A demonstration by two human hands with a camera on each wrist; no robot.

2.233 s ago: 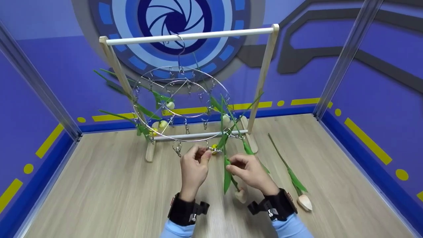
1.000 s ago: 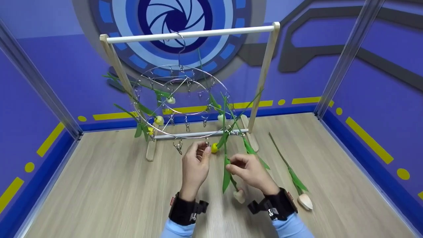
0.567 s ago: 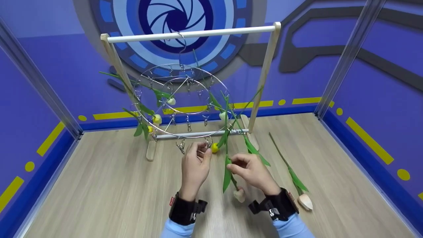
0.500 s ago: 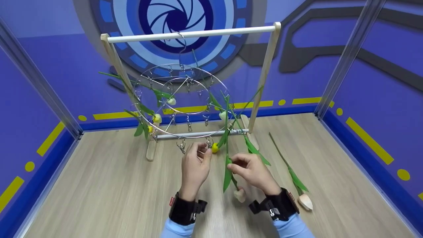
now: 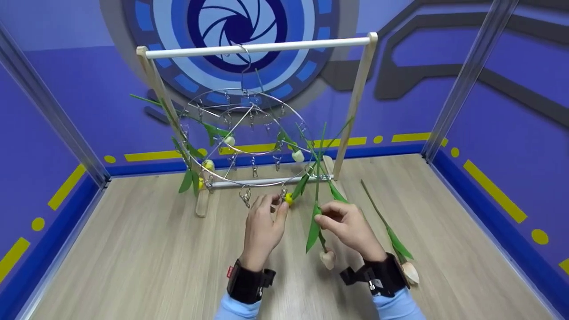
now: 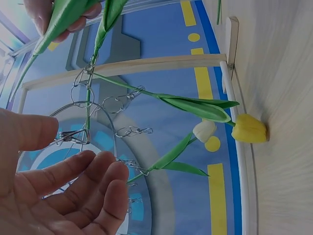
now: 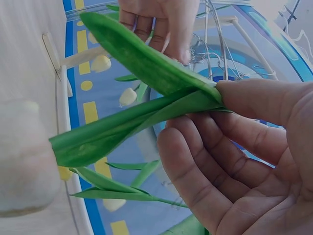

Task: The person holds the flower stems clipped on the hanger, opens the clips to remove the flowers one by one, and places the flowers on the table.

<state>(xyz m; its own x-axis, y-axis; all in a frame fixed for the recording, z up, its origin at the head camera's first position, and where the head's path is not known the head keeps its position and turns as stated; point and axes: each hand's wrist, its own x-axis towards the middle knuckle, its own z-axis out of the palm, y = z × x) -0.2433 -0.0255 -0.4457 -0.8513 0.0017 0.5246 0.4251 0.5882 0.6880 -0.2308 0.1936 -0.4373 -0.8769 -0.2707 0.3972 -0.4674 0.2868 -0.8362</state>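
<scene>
left hand [image 5: 263,221] is reaching at a clip [image 5: 283,194], fingers apart, gripping nothing | right hand [image 5: 349,226] is pinching a tulip [image 5: 318,209], bloom down | hanger [image 5: 249,138] is hanging on rack [image 5: 363,84]

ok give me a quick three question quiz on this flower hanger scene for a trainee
1. True or false: the right hand pinches a green stem whose pale bud hangs downward.
2. The left hand is at: A) the wooden rack's top bar, B) a clip on the round wire hanger, C) the floor.
3. What lies on the floor right of the right wrist?

Key: 1 true; 2 B; 3 a loose tulip.
</scene>
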